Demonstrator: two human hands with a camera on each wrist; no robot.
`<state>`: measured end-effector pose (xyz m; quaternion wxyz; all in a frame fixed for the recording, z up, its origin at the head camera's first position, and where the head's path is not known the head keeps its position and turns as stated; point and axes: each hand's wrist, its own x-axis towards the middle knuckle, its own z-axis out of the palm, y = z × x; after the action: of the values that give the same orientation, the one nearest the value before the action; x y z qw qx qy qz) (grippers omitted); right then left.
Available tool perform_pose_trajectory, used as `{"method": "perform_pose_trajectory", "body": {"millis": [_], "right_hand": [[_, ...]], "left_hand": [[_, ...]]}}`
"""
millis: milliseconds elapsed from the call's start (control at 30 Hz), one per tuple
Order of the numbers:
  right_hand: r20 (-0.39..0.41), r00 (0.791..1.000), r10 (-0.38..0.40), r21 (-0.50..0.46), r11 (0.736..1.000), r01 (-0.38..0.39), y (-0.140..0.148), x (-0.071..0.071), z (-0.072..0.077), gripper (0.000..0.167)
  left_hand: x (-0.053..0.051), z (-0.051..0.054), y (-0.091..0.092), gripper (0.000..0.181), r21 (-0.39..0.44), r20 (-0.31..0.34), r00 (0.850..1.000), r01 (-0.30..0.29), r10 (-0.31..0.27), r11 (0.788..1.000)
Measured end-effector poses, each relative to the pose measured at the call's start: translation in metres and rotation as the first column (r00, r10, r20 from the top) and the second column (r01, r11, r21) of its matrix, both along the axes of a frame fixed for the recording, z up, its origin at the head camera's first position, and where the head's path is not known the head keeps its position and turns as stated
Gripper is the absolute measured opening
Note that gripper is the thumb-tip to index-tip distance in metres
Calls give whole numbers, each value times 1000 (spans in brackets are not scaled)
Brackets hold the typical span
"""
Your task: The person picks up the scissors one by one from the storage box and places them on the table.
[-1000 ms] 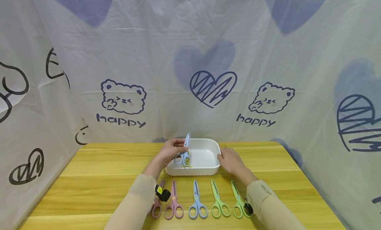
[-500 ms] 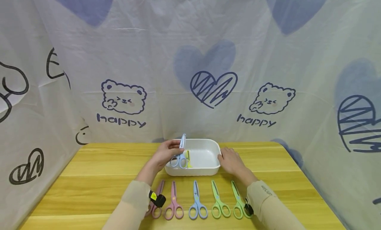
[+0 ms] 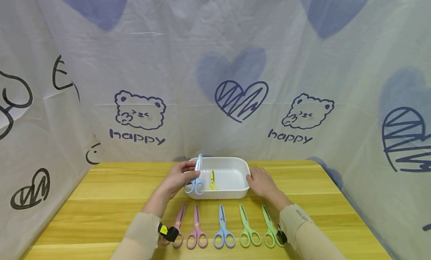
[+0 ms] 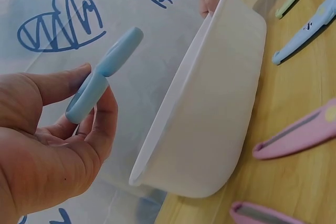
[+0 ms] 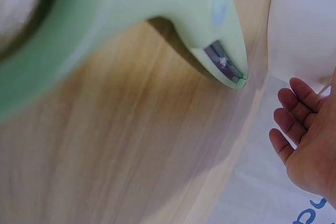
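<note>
My left hand (image 3: 176, 177) pinches a pair of light-blue scissors (image 3: 196, 180) between thumb and fingers, blades up and handle loops down. They hang over the left end of a white plastic bin (image 3: 220, 194). In the left wrist view the handle loops of the blue scissors (image 4: 102, 77) show edge-on, apart from the bin's wall (image 4: 210, 103). My right hand (image 3: 262, 181) holds the bin's right rim, its thumb at the edge. In the right wrist view that hand (image 5: 310, 145) has loosely bent fingers beside the bin. Yellow scissors (image 3: 212, 180) lie inside the bin, their lower part hidden by its front wall.
Along the front of the wooden table (image 3: 101, 200) lie pink scissors (image 3: 180, 219), a second pink pair (image 3: 196, 230), blue scissors (image 3: 222, 228), green scissors (image 3: 247, 228) and another green pair (image 3: 269, 226). A printed curtain (image 3: 202, 140) stands behind the bin.
My left hand has moved left and slightly toward me with the blue scissors, uncovering the yellow scissors in the bin. The right hand stays at the rim.
</note>
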<state>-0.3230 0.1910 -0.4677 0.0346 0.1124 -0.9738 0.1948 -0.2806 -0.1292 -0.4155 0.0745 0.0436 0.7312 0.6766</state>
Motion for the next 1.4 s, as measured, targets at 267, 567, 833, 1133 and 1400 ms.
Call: {"method": "perform_pose_trajectory", "body": {"millis": [267,567,833,1133,1400], "right_hand": [[10,1000,-2,5,1000,2,0,0,0,39],[10,1000,2,-2,1000,-2,0,0,-1,41],[-1,1000,8,4,1000,-8,0,1,-1,39],[13,1000,0,0,1000,0,-1,2,2,39],[7,1000,3,3,1000,-3,-1,1,2,39]], "left_hand": [[8,0,-13,46,10,18,1000,-20,19,1000],[17,-2,-28,48,-4,10,1000,-19,19,1000],[26,-7,-42,49,-50,-3,999,-37,37,998],[34,-14,-59,49,-87,16,997,-75,77,993],[43,-21,-75,50,-109,11,997,-79,80,991]]}}
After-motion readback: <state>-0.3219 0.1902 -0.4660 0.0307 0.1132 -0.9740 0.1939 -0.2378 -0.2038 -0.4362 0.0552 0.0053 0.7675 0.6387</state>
